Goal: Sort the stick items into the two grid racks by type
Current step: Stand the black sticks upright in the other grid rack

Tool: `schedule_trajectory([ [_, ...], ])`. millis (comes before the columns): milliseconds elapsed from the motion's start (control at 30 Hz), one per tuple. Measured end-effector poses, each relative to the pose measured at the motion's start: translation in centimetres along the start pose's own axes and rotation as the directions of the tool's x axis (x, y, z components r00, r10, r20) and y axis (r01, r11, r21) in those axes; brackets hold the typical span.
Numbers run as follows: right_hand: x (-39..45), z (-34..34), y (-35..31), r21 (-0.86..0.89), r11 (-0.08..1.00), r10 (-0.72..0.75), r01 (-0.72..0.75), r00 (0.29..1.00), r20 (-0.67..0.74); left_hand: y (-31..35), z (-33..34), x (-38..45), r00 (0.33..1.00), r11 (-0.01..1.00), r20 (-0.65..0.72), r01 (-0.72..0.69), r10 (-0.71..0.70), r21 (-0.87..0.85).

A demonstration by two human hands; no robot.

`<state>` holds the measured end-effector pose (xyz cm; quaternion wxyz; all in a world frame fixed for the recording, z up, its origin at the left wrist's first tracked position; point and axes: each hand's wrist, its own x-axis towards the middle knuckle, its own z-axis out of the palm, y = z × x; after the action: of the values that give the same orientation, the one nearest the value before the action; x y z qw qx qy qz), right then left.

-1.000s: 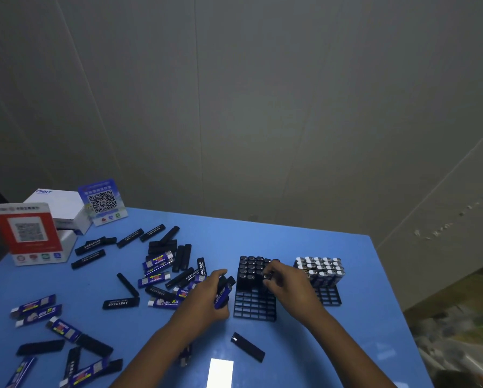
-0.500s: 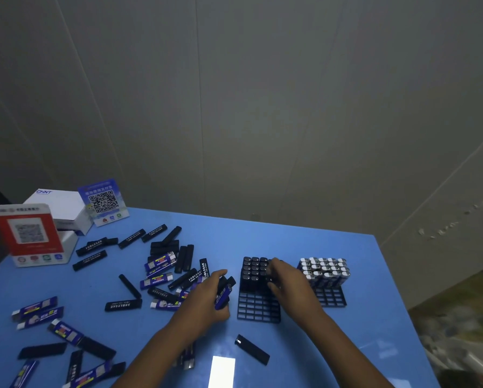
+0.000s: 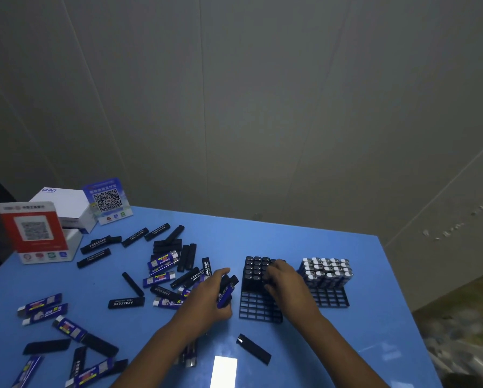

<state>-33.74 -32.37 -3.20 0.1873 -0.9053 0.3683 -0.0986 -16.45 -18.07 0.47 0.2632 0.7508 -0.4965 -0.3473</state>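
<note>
Two racks sit side by side on the blue table [image 3: 304, 236], and both are only partly loaded. Left rack [image 3: 258, 303] has black sticks standing in its far rows, front rows are open grid. Right rack [image 3: 329, 296] has the blue, silver-capped ones packed into its far rows, front cells bare too.

Right hand [image 3: 283, 278] is down over the black rack's filled rows, right at their near edge, fingers curled. Looks to me like it's seating a black stick into a cell, but the hand covers whatever's under it, so I honestly can't tell if it's holding one or just pressing the tops level.

Left hand [image 3: 206, 299] sits just beside the black rack, fingers wrapped around a little bunch of sticks [image 3: 226, 291], at least one blue and a couple of black poking up past the thumb. Basically a feeder hand.

So my read: mid-load on the black rack, well short of done. Plenty left in the loose pile [image 3: 176, 270] to the left, more along the near-left edge, plus one stray black stick [image 3: 253, 349] lying near the front.

Next move probably means passing a black one from the bunch across, standing it upright and dropping it into the next free cell. The blue one needs the other rack, so don't mix those up.
</note>
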Motion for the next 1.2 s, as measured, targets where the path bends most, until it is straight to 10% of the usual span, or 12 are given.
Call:
schedule_trajectory([
  [300,-1.0,-2.9,-1.7,0.694,0.687,0.092,-0.216,0.973,0.212,2.1,1.9,0.4,0.995,0.995,-0.007,-0.099,0.098,-0.014],
  [1200,-7.0,-9.4,6.7,0.8,0.529,0.197,-0.284,0.958,0.21,7.3,9.6,-2.8,0.981,0.999,-0.191,0.022,-0.028,-0.029],
])
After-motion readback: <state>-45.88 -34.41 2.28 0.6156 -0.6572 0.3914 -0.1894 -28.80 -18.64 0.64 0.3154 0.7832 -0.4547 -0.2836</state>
